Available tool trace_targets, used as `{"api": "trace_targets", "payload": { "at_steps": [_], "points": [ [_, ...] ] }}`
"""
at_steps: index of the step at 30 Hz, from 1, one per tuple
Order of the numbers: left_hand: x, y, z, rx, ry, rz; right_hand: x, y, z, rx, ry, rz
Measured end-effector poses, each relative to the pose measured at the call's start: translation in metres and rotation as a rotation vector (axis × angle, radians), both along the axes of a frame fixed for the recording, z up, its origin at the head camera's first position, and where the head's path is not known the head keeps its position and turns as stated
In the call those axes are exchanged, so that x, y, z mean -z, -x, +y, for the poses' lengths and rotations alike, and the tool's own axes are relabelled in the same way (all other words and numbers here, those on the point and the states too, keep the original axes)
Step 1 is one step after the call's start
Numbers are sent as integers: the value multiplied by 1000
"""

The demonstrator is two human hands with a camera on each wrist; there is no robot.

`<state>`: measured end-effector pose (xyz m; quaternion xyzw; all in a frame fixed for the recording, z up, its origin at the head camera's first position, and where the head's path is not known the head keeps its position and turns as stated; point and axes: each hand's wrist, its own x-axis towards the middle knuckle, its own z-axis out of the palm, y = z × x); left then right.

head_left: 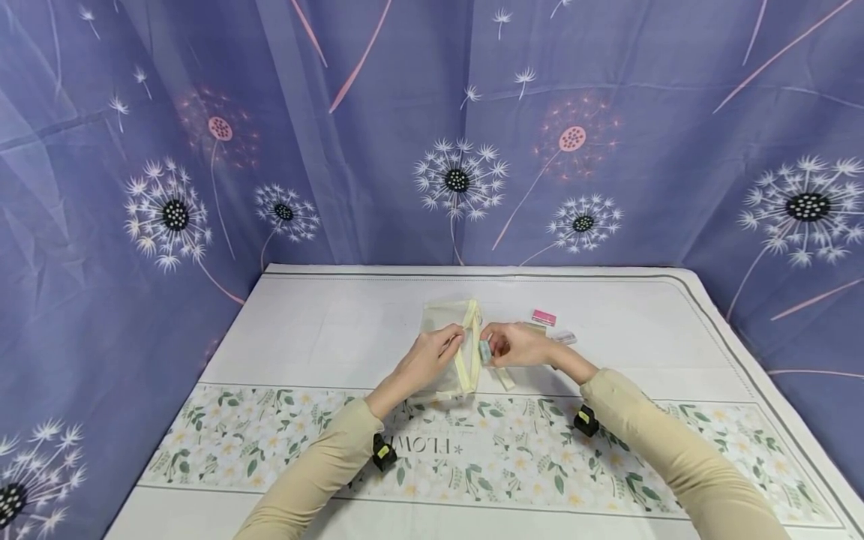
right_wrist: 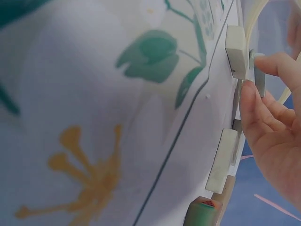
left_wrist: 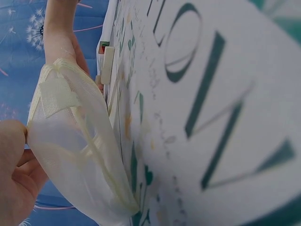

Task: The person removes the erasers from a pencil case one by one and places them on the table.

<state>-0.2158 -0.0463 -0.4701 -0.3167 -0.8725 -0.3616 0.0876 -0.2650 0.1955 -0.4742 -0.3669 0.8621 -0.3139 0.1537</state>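
Note:
A sheer pouch with pale yellow trim lies on the table, its mouth toward the right. My left hand pinches the pouch's edge at the opening; in the left wrist view the mesh pouch bulges beside that hand. Between thumb and fingers, my right hand holds a small light blue eraser-like block right by the pouch's mouth. A cream block lies below the right hand. In the right wrist view, the held block is seen edge-on behind the cream block.
To the right lie a pink block, a greyish block and an olive one partly behind the right hand. A green block shows in the right wrist view. A patterned curtain stands behind the white floral-printed table.

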Motion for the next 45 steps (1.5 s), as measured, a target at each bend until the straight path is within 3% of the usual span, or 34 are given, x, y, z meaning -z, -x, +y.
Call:
{"api": "trace_targets", "payload": {
  "at_steps": [13,27,36,45],
  "points": [
    [1,1,-1,8,1,7,-1,-2,3,10,9,18],
    [-1,1,-1,8,-4,-5,-4,-4,8,-6,19,-63],
    [2,0,0,13,-12,-14,-2,-6,14,-30,41,-178],
    [3,-1,-1,14,-23,-11,-4,-9,14,-20,51,-170]
  ]
}}
